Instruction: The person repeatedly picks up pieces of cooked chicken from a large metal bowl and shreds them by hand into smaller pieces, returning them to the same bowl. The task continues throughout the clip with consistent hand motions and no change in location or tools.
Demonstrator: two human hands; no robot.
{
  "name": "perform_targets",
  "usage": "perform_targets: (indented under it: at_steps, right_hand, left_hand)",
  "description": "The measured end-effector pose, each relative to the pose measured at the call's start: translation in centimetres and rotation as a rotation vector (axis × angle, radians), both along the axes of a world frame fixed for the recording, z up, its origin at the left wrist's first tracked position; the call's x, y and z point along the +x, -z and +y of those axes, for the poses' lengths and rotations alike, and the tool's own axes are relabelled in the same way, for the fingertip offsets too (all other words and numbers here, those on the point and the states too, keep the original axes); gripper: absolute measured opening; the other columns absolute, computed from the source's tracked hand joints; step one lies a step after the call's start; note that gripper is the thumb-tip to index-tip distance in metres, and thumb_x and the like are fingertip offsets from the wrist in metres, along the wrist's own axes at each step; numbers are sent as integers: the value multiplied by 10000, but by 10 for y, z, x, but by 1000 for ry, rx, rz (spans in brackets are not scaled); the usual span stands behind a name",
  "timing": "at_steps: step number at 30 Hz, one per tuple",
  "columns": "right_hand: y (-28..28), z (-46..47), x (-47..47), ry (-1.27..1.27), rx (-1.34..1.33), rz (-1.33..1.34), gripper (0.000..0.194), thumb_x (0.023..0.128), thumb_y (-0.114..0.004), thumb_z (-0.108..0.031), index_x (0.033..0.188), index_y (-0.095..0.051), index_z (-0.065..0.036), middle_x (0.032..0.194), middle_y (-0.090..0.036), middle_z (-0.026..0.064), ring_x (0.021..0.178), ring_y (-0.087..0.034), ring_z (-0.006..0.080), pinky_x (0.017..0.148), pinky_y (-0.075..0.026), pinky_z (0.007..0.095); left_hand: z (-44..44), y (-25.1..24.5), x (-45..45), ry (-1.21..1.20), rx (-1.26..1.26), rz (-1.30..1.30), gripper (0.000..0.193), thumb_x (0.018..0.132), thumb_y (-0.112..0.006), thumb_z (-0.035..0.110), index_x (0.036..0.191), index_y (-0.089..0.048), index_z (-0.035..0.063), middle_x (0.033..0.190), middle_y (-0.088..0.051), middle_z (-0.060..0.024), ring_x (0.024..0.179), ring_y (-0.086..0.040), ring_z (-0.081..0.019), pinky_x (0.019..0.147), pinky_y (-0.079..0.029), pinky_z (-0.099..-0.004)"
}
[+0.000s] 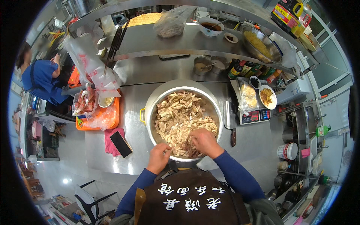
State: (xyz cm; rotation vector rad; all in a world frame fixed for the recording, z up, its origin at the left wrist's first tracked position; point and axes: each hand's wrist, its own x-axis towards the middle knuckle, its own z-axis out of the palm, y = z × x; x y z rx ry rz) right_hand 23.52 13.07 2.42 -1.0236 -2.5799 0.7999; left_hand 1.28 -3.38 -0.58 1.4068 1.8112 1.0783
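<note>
A large round metal pot (219, 112) with a yellow side handle holds a heap of shredded cooked meat (180, 112), pale with darker brown strands. My left hand (159, 158) is at the pot's near left rim, thumb and fingertips drawn together at the edge of the meat. Whether a shred is pinched there is too small to tell. Over the near right part of the heap, my right hand (206, 142) reaches in with curled fingers touching the meat. Its fingertips are partly hidden, so its hold is unclear.
Right of the pot lie a cleaver (233, 137) and a digital scale (254, 116) bearing a bagged food. A phone (121, 144) rests on a pink cloth (109, 137) at left, near an orange tray (112, 123). A steel shelf (174, 46) spans overhead. Another person (42, 78) stands far left.
</note>
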Motion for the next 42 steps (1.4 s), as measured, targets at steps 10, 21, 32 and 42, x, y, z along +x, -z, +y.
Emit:
perform_targets:
  at_steps: [10,21,32,42]
  right_hand:
    - [118,1,-121,-175,60,-259,214,924,-698,-214,1081,-769,-87,927,-735,202,955,-741,426,858,-578,548]
    - [15,0,-22,-204,-99,-251,242,924,-755,-166,1147,-763,-71,1048,-760,184,999,-732,397,890,-587,490]
    - [-14,-6,40,134,-31,-52,299,897,-758,-63,1195,-742,-44,1170,-757,195,1098,-713,414,954,-583,481]
    - [105,-6,-128,-50,-166,-289,315,934,-700,-293,1001,-786,3,975,-771,281,943,-749,468,883,-592,559]
  left_hand:
    - [-22,5,-53,-169,-35,-200,117,948,-748,66,1014,-771,-28,921,-771,-139,837,-741,-220,792,-585,-357]
    - [-31,26,-73,-158,-102,-353,125,957,-741,84,1020,-766,-21,885,-761,-131,792,-720,-196,756,-576,-354]
    - [1,15,-66,-86,-87,-273,151,976,-728,103,1045,-767,-26,838,-749,-124,752,-698,-174,721,-561,-350]
    - [-24,13,-68,-333,-41,-398,126,1001,-727,78,1031,-763,-38,847,-735,-17,769,-632,-75,720,-528,-277]
